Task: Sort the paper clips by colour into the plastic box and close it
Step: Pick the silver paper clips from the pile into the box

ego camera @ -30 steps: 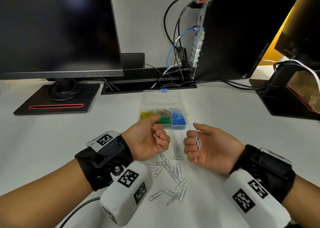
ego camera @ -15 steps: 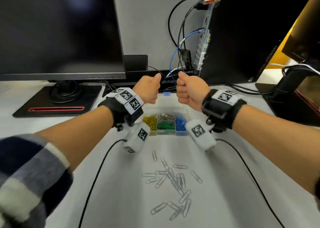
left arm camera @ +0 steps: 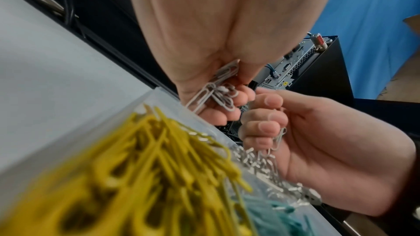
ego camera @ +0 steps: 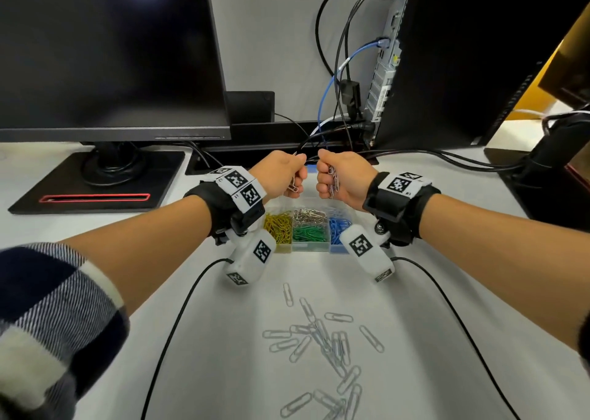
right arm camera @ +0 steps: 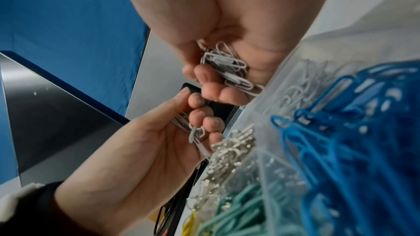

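Observation:
A clear plastic box [ego camera: 311,246] sits mid-table with yellow clips [ego camera: 278,227], silver clips [ego camera: 309,216], green clips [ego camera: 309,234] and blue clips [ego camera: 338,226] in separate compartments. Both hands hover just above its far side. My left hand [ego camera: 284,173] grips a bunch of white paper clips [left arm camera: 216,92], some dangling from the fist. My right hand [ego camera: 338,177] holds another bunch of white clips [right arm camera: 229,71] in curled fingers. Several white clips [ego camera: 322,346] lie loose on the table nearer to me. The box lid is hidden behind the hands.
A monitor [ego camera: 105,52] on a black stand [ego camera: 95,183] is at the back left. A computer tower [ego camera: 463,59] with cables [ego camera: 335,68] is at the back right. Another stand [ego camera: 549,170] sits at the right edge. Two black wrist cables [ego camera: 178,324] trail across the table.
Both hands rose from the loose pile near me, turned over into fists and moved forward to above the box. In the last half second they barely moved.

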A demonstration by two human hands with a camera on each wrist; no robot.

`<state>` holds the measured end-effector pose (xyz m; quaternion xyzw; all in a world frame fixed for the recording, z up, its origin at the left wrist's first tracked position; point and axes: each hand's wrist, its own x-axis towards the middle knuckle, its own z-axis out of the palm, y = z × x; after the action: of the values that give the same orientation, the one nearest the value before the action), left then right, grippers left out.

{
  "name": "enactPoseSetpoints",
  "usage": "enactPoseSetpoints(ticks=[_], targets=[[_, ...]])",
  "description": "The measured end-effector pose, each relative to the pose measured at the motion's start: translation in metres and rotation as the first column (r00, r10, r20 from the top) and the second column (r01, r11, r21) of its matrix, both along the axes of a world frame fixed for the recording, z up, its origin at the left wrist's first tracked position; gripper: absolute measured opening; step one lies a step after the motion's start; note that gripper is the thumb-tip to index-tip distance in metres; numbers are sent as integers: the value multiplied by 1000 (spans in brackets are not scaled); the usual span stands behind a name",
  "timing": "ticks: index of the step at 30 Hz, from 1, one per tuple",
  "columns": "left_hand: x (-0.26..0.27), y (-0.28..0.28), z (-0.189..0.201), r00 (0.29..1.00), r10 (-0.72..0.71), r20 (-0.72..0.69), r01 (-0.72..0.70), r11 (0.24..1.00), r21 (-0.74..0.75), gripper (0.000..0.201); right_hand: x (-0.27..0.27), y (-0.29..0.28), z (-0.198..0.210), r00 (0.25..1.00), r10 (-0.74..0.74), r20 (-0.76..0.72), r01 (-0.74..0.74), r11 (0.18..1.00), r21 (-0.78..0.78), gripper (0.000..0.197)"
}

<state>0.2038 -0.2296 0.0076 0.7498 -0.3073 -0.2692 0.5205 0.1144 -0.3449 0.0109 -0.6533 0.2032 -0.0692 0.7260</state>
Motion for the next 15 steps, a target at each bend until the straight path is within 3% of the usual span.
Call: enactPoseSetpoints(ticks=[9, 15], targets=[[1, 5, 2, 982, -96, 160, 89, 995, 53, 27, 0, -4, -3, 1000, 27, 5, -27, 998, -58, 39], [0, 8, 6, 991, -89, 102, 84, 995, 54, 11, -3, -7, 1, 999, 28, -25, -29, 998, -58, 35]])
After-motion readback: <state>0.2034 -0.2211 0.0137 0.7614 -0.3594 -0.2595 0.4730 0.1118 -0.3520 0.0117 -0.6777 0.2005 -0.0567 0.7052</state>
